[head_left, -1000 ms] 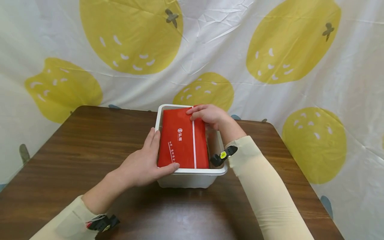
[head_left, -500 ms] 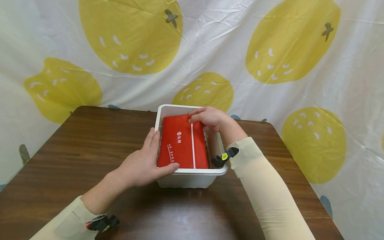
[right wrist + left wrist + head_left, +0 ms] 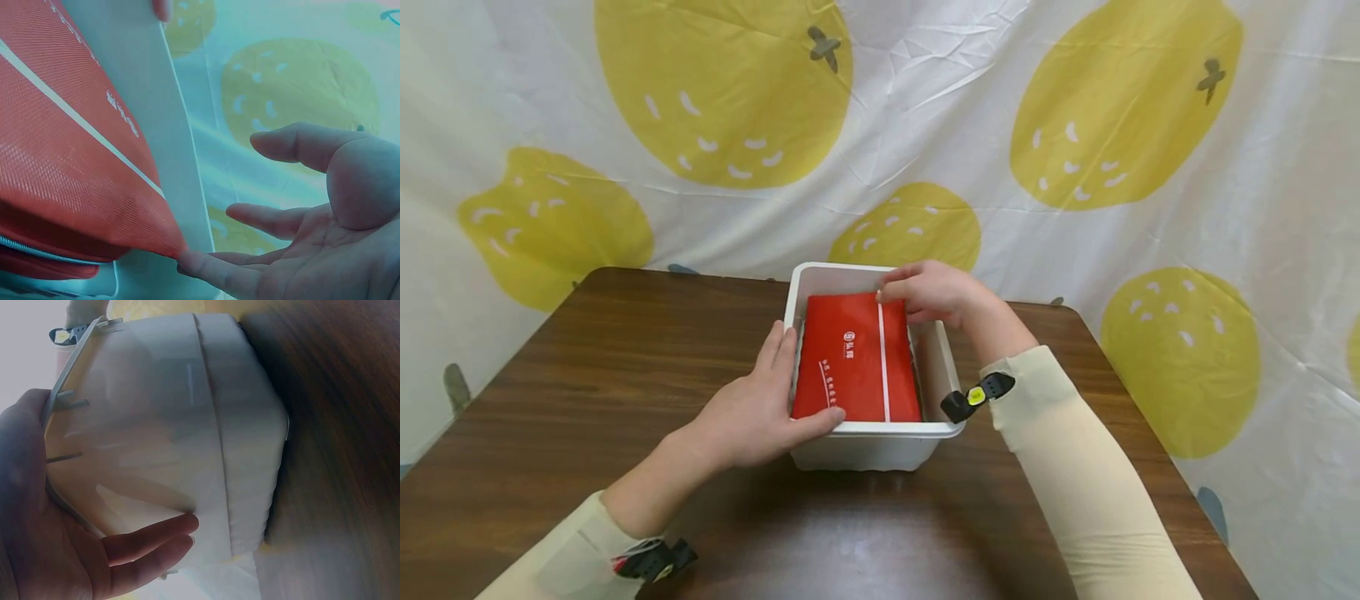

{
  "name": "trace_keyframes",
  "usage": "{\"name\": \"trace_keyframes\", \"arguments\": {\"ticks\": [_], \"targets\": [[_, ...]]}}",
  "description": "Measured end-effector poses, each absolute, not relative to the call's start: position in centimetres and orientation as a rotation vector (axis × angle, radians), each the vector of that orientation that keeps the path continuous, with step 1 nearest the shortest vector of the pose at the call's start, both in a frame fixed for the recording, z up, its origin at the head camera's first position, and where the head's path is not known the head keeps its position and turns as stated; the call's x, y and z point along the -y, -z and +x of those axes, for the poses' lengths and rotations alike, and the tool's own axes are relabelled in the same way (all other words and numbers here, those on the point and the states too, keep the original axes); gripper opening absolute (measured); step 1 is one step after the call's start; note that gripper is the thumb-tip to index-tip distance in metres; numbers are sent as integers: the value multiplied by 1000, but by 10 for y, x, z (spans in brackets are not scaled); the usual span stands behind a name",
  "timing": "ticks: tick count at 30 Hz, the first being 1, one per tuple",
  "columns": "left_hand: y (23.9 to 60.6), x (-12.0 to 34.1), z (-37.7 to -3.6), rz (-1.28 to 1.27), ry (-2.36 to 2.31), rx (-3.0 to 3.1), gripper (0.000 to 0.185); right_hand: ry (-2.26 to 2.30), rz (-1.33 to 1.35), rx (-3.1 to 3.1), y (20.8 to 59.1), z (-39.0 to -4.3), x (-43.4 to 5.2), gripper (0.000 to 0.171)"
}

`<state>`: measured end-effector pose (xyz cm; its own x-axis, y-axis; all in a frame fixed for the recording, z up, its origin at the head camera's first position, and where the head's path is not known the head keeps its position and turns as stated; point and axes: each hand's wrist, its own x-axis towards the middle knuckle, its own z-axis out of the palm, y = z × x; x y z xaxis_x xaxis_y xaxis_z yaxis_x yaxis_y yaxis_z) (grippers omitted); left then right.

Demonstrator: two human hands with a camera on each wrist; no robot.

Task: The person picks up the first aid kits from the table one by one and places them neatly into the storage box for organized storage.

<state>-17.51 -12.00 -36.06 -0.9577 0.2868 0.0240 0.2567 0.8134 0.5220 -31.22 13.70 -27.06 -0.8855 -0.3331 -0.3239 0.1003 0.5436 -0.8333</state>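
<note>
A red zippered pouch (image 3: 857,358) with a white stripe and white lettering lies inside a white plastic bin (image 3: 865,454), lower than the rim at the far end. My left hand (image 3: 748,417) holds the bin's near left corner. Its thumb crosses the front rim, and in the left wrist view its fingers lie against the outer wall (image 3: 156,406). Over the far right part of the bin is my right hand (image 3: 936,292). In the right wrist view, fingertips of the right hand (image 3: 337,212) touch a corner of the pouch (image 3: 81,150), with the thumb apart from it.
The bin stands on a dark wooden table (image 3: 647,350), near its far edge. Behind the table hangs a white curtain (image 3: 925,125) printed with yellow lemons. Each wrist wears a small black camera (image 3: 973,396).
The pouch's far end has sunk lower into the bin, baring more of the far inner wall. My right hand has shifted slightly right. My left hand has stayed at the near left corner.
</note>
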Motion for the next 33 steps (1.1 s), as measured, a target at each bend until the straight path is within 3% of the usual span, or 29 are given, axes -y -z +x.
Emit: {"name": "trace_keyframes", "arguments": {"ticks": [18,26,33], "targets": [[358,129,-177,495,-832,-2911,127,1361,-320,-2365,266,-298,-171,61],[349,142,-180,550,-760,-2984,107,1220,-379,-2674,274,-286,-189,60],[338,160,-189,607,-707,-3021,98,913,-561,-2895,295,-273,-214,76]]}}
